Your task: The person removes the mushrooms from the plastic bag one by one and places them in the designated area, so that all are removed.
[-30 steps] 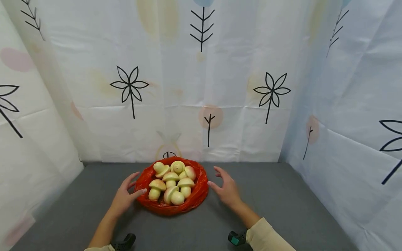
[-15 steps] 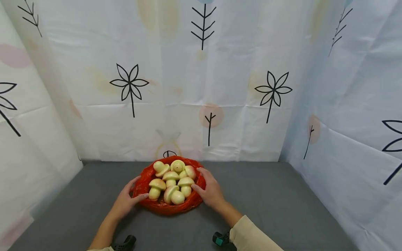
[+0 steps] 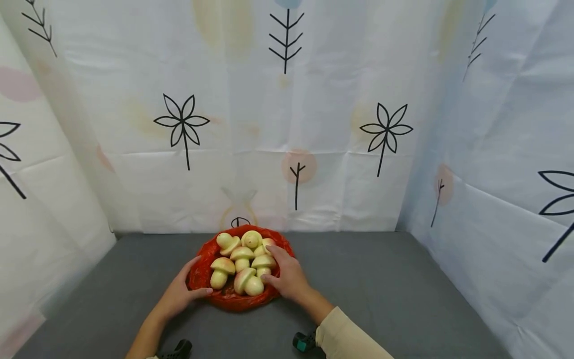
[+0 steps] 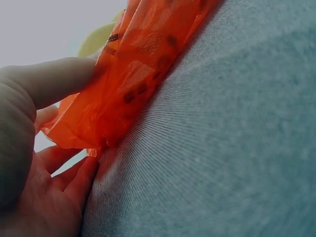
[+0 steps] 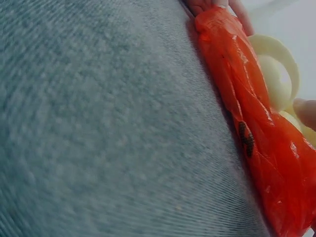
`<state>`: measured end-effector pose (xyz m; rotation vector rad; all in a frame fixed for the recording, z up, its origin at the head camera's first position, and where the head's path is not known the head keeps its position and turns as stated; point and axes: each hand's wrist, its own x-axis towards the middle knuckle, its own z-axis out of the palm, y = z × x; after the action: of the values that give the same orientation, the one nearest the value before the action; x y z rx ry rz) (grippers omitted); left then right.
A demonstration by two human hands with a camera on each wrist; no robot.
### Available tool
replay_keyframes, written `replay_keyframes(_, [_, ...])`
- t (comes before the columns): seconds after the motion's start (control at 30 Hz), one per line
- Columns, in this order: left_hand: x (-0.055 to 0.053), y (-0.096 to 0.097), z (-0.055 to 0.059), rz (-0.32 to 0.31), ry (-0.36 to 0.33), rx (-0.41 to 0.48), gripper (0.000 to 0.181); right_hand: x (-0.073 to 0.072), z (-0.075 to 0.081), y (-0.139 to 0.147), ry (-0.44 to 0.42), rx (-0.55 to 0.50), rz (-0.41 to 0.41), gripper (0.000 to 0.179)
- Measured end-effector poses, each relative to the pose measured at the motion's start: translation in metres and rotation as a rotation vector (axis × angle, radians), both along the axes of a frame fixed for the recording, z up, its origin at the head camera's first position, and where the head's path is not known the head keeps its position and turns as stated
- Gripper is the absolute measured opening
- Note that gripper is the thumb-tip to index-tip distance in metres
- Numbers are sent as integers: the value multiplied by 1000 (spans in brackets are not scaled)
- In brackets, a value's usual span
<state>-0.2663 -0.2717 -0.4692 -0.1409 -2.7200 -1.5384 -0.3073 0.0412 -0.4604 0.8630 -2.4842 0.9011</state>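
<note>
A red plastic bag (image 3: 237, 303), its rim rolled down, sits on the table holding several toy-like cream mushrooms (image 3: 242, 253) with pinkish caps. My left hand (image 3: 175, 295) holds the bag's left side, thumb over the front rim and fingers round the outer side. In the left wrist view the thumb (image 4: 61, 76) lies against the red plastic, with the other fingers behind it. My right hand (image 3: 290, 276) reaches over the right rim, fingers spread above the right-hand mushrooms. Its thumb tip (image 5: 302, 109) is right by a mushroom (image 5: 277, 81) in the right wrist view.
The bag stands toward the back of a dark grey table (image 3: 358, 289). White cloth walls (image 3: 332, 124) printed with line-drawn plants enclose the back and both sides. Black wrist devices (image 3: 304, 342) sit at both wrists.
My right hand has moved left, from beside the bag to over its right rim and the mushrooms. My left hand has closed in on the left rim. The mushrooms keep their arrangement.
</note>
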Motion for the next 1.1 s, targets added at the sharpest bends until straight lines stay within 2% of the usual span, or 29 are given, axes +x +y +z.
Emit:
replay_keyframes(0.27, [0,-2,-3,-3,-9,-15,96,4,-3,-2,5,146,-14,72])
replay_keyframes(0.47, [2,1,-2,3,-23,-32,95,5,-5,-2,10,209,-14,70])
replay_keyframes(0.83, [2,2,0,4,-37,-76,96,4,-3,-2,65,187,-23,70])
replay_keyframes(1.1, [1,1,-1,15,-41,-68,96,2,6,3,73,127,-16,72])
